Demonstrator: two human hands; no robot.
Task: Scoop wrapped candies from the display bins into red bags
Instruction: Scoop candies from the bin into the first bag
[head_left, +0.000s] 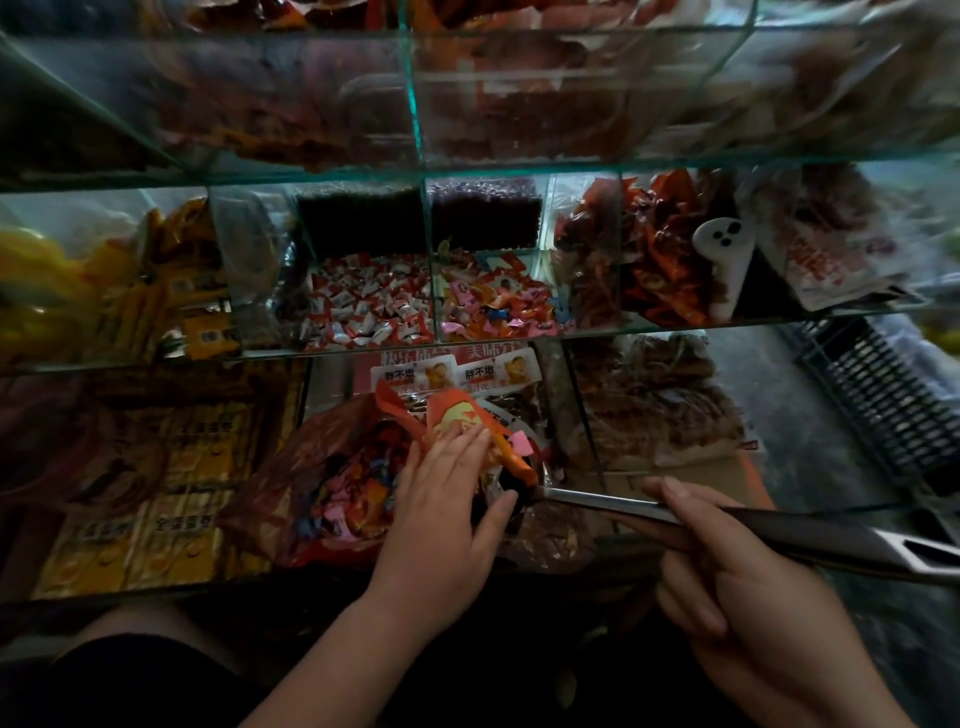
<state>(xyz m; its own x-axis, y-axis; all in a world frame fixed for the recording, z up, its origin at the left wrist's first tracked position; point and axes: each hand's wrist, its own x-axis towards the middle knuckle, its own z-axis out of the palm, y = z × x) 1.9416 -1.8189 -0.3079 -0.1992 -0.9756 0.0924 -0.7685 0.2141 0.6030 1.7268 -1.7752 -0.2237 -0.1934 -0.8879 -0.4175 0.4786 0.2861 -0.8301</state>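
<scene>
At the lower right of the frame the right hand (727, 587) curls round the long dark handle of a scoop (769, 522), thumb on top. The handle runs leftward to the centre, where the scoop's head is buried under a heap of candies (467, 421) in orange and pink wrappers. The left hand (447, 499) comes up from the bottom centre and lies on that heap with fingers straight and the thumb spread toward the handle (it grasps nothing). Just left of and under the heap sits the red bag (270, 499), thin and see-through, its mouth open, with more bright wrappers showing inside.

Above, across the middle of the frame, a row of glass bins (432, 291) holds white and red sweets (363, 312) at centre left and orange and pink sweets (498, 304) at centre right. Yellow packets (176, 291) fill the bin at far left; red-orange packets (654, 249) fill one to the right, beside a white plastic scoop (724, 260) standing upright. The top shelf (415, 104) is blurred.
</scene>
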